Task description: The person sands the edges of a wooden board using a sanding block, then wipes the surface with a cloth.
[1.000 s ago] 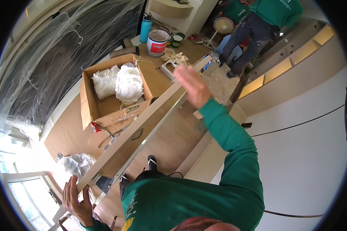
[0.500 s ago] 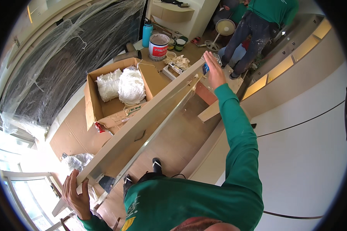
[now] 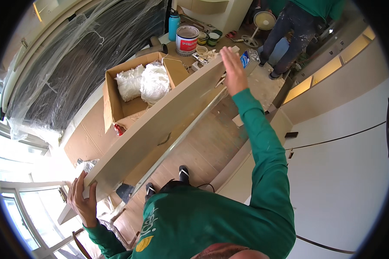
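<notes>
A long beige panel (image 3: 149,129) stretches diagonally in front of me, held up between my two hands. My left hand (image 3: 83,202) grips its near left end, the fingers over the top edge and the thumb against the face toward me. At the far right end my right hand (image 3: 234,72) presses on the panel, its fingers fairly straight along the end; its thumb is hidden. A small dark curved mark or slot (image 3: 164,139) shows on the panel's face. Below it runs a pale strip with a shiny edge (image 3: 181,138).
Beyond the panel, an open cardboard box (image 3: 109,97) holds white wrapped bundles (image 3: 154,84). Near it stand a paint can (image 3: 187,43), a blue bottle (image 3: 173,26) and a fan (image 3: 264,20). A co-worker's legs (image 3: 291,36) are at the far right. Plastic sheeting (image 3: 90,47) hangs at left.
The panel has tilted, so more of its broad face shows. My right hand has moved slightly left in the picture with the panel's far end, while the room has shifted right and up.
</notes>
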Demonstrator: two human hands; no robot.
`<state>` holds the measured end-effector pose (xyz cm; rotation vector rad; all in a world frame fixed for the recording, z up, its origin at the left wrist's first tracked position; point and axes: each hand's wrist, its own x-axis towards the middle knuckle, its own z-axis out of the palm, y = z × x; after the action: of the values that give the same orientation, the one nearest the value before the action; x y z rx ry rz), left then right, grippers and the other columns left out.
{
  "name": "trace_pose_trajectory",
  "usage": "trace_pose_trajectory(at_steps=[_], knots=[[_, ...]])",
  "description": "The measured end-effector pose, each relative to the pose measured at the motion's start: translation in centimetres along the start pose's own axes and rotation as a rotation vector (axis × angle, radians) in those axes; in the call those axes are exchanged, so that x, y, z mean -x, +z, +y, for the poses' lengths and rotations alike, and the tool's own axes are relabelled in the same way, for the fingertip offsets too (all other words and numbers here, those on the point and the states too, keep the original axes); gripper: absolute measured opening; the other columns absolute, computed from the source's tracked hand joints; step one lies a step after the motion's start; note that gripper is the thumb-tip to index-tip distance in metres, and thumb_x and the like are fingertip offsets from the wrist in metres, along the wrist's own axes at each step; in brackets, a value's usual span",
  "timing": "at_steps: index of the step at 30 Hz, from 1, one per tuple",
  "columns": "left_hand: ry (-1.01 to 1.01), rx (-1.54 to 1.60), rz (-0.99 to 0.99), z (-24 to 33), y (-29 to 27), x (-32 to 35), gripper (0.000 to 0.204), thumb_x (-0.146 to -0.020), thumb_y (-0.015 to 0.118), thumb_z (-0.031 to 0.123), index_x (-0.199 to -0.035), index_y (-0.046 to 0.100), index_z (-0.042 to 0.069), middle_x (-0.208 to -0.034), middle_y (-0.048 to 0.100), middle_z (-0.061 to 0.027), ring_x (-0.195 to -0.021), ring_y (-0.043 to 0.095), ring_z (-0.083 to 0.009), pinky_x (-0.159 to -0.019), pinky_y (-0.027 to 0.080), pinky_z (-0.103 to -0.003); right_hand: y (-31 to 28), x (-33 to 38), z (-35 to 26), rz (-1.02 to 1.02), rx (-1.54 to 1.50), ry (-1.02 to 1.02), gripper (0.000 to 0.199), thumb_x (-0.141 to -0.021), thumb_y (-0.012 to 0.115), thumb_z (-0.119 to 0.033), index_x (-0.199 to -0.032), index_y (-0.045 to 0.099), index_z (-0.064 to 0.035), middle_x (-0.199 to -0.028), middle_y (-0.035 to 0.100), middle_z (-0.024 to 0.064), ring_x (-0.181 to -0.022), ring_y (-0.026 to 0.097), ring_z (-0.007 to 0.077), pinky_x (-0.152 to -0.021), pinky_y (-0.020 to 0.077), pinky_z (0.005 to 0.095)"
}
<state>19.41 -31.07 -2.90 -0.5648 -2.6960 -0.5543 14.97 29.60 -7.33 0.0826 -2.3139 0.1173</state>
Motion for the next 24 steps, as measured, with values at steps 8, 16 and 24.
trace_pose_trajectory(at_steps=[8, 16, 24], knots=[[-0.062, -0.053, -0.003, -0.5, 0.3, -0.1, 0.045, -0.088, 0.088, 0.018, -0.130, 0.079, 0.006, -0.120, 0.081, -0.0156, -0.114, 0.076, -0.0371, -0.101, 0.057, -0.048, 0.4, 1.5, -17.4, -0.069, -0.391, -0.305, 0.051, -0.100, 0.057, 0.000, -0.151, 0.062, 0.0025, -0.156, 0.060, 0.0223, -0.154, 0.050, 0.0407, -0.131, 0.0371, 0.0532], [-0.038, -0.014, 0.013, -0.7, 0.3, -0.6, 0.046, -0.088, 0.089, 0.020, -0.130, 0.079, 0.007, -0.120, 0.081, -0.0169, -0.113, 0.076, -0.0377, -0.100, 0.056, -0.048, 0.6, -0.6, 1.1, 0.029, 0.077, -0.016, 0.057, -0.095, 0.056, 0.009, -0.151, 0.061, 0.0030, -0.160, 0.057, 0.0230, -0.154, 0.050, 0.0386, -0.130, 0.0368, 0.0559], [-0.034, -0.038, 0.020, -1.2, 0.1, -1.0, 0.048, -0.086, 0.090, 0.020, -0.131, 0.079, 0.008, -0.118, 0.081, -0.0167, -0.113, 0.076, -0.0374, -0.101, 0.055, -0.047, -0.3, 0.5, -16.9, -0.078, -0.216, -0.167, 0.053, -0.099, 0.054, -0.001, -0.152, 0.060, 0.0007, -0.159, 0.059, 0.0190, -0.150, 0.053, 0.0389, -0.123, 0.0421, 0.0559]])
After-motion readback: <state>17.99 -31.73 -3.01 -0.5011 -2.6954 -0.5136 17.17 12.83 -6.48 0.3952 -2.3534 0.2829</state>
